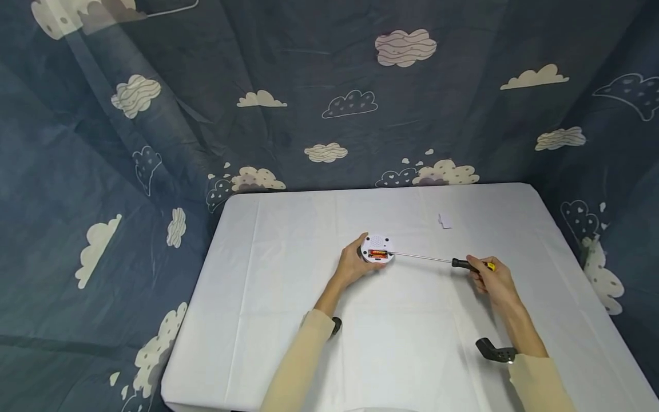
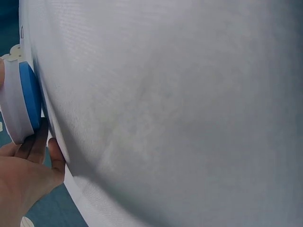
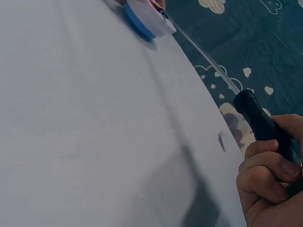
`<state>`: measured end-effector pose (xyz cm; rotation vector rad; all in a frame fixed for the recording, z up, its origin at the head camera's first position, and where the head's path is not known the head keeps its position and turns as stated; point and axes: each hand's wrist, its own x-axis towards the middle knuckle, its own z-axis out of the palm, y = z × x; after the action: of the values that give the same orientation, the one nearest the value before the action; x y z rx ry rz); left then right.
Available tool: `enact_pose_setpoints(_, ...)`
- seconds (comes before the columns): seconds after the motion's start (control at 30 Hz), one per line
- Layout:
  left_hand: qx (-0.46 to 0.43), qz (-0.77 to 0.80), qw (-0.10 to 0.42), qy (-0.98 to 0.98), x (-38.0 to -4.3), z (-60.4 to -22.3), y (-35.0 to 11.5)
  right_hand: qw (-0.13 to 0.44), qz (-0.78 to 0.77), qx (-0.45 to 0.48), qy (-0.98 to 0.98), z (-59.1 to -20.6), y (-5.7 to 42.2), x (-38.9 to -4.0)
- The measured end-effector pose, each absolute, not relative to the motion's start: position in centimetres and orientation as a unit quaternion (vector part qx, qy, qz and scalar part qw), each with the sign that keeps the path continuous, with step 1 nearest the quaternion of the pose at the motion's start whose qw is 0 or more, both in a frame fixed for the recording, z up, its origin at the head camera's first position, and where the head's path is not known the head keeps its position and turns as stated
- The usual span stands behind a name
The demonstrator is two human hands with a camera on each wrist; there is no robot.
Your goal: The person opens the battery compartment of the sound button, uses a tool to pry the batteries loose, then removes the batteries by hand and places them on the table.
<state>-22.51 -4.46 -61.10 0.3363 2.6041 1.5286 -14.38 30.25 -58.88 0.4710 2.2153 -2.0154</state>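
My left hand (image 1: 352, 266) grips the edge of a small round device (image 1: 379, 241), white with a blue face (image 2: 31, 97) turned down toward the tabletop. Its upturned back shows an open battery compartment with red-orange batteries (image 1: 378, 253) in it. In my right hand (image 1: 495, 283) is a long-shafted screwdriver (image 1: 460, 263), held by its dark handle (image 3: 255, 113) with a yellow end. The shaft lies almost level, and its tip meets the right end of the compartment. Curled fingers wrap the handle in the right wrist view.
A white cloth covers the table (image 1: 288, 286). Toward the back right lies a small white piece (image 1: 445, 221), shaped like a battery cover. Dark blue curtains (image 1: 309, 68) with cloud prints stand behind and at both sides.
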Motion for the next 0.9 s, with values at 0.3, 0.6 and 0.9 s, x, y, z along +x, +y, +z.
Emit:
enact_pose_setpoints(0.3, 0.109, 0.505, 0.044, 0.855, -22.5, -61.1, -4.2, 0.025, -0.635, 0.139, 0.759, -57.6, 30.3, -14.2)
enact_pose_setpoints(0.6, 0.105, 0.505, 0.048, 0.855, -22.5, -61.0, -4.1, 0.008, -0.552, 0.108, 0.827, -56.1, 29.7, -14.6)
enact_pose_setpoints(0.9, 0.100, 0.509, 0.052, 0.853, -22.4, -60.8, -4.0, -0.014, -0.500, 0.080, 0.862, -54.8, 29.4, -15.1)
